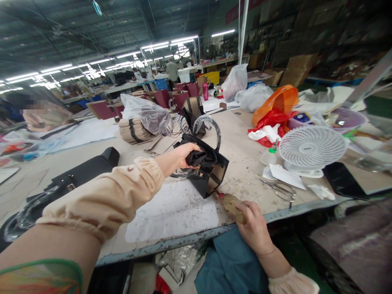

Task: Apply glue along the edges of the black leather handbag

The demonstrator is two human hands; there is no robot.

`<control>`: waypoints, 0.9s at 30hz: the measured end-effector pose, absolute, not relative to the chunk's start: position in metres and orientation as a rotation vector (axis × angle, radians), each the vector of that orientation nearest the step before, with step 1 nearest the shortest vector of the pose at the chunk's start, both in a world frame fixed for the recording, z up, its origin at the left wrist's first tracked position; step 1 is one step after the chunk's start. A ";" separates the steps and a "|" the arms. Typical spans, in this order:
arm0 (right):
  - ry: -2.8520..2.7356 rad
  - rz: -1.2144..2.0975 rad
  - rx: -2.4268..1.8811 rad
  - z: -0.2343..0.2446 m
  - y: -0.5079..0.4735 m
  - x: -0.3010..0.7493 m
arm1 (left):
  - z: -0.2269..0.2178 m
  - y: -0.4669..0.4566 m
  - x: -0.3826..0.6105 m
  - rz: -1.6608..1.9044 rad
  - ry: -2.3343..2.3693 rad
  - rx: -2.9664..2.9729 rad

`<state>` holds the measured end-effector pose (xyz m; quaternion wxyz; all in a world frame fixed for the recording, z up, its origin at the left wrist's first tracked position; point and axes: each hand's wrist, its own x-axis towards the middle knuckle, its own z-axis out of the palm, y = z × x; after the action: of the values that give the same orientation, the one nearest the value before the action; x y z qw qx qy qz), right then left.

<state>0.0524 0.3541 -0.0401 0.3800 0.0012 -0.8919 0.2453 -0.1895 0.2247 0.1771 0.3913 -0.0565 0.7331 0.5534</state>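
Note:
A black handbag [200, 184] rests tilted on the worktable, its tan inner side facing right and its handles wrapped in clear plastic. My left hand [187, 155] is closed on the bunched black lining [202, 157] at the bag's upper part. In my right hand [252, 222] is a yellowish squeeze bottle [231, 206], gripped round its lower end. The bottle's red tip points at the bag's lower edge, close to it; whether they touch I cannot tell. White paper [171, 212] lies under and in front of the bag.
On the right are scissors [283, 191], a white fan [312, 147], a black phone [344, 179] and an orange bag [275, 104]. Another black handbag [88, 167] lies left. Behind stand stacked tan pieces [134, 130] and a plastic bag [150, 112]. The table's front edge [183, 239] runs below.

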 end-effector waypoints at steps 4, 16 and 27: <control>-2.241 0.614 -0.088 -0.047 0.358 0.050 | 0.176 0.227 -0.191 1.416 1.856 -0.155; -2.284 0.422 0.047 -0.033 0.366 0.052 | 0.172 0.238 -0.195 1.410 1.892 -0.179; -2.277 0.625 0.025 -0.047 0.364 0.054 | 0.167 0.244 -0.199 1.414 1.847 -0.169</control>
<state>0.0537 0.3638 -0.0470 0.3802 0.0098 -0.8918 0.2450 -0.1986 0.2442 0.1673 0.3935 -0.0667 0.7280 0.5574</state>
